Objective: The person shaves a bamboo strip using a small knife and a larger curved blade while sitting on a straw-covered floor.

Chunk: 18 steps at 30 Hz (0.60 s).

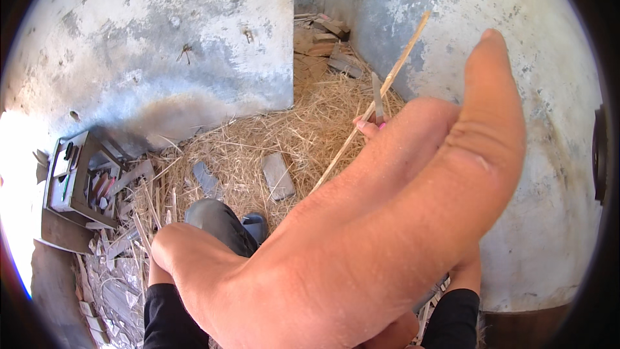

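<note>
A large bare hand [342, 258], very close to the camera, fills the middle; I cannot tell whose it is. One of its fingers stretches to the upper right. Beyond it, the fingers of what looks like my right hand [367, 128] close on a knife [377, 94], its blade up and a bit of pink at its handle. The blade lies against a long thin strip of wood [405, 52], which slants from upper right to lower left. My left hand is hidden behind the large hand. Black sleeves [169, 318] show at both sides below.
Straw [245, 148] litters the floor around a flat brick-like block [278, 176]. At left stands a small wooden cabinet [77, 178] with odds and ends. Scrap wood [332, 29] lies in the far corner. Worn plaster walls [213, 32] close in. My bent knee [216, 220] and a slipper [255, 226] show below.
</note>
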Motion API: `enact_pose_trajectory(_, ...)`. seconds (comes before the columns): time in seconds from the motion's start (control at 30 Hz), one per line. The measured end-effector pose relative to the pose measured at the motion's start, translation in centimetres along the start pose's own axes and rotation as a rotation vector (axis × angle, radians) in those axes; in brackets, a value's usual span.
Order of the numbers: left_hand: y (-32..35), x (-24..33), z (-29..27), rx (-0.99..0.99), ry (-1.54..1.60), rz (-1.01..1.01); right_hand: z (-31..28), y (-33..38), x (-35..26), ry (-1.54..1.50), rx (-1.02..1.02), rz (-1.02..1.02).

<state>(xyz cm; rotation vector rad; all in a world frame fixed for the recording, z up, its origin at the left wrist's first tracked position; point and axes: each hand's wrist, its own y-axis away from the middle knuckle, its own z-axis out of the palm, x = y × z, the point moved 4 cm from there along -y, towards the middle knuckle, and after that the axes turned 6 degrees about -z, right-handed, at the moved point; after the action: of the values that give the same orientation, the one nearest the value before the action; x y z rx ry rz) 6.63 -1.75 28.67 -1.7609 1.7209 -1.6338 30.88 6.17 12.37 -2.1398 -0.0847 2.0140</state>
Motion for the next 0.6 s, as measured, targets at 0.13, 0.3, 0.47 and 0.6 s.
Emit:
enact_pose_trajectory(0.13,-0.2,0.0,0.2,0.011,-0.02,0.015,0.5,-0.6,0.0,-0.004,-0.006,-0.017)
enact_pose_trajectory(0.3,-1.3,-0.7,2.1,0.055,0.034,0.071,-1.0,1.7,1.3,0.065,0.15,-0.135)
enact_pose_trajectory(0.47,5.4,-8.9,-0.2,0.136,-0.255,-0.269,1.3,1.2,0.7,-0.062,0.107,0.01)
enact_pose_trajectory(0.6,16.8,-15.2,1.8,-0.139,0.041,-0.802,0.1,1.8,0.7,-0.043,0.115,0.015)
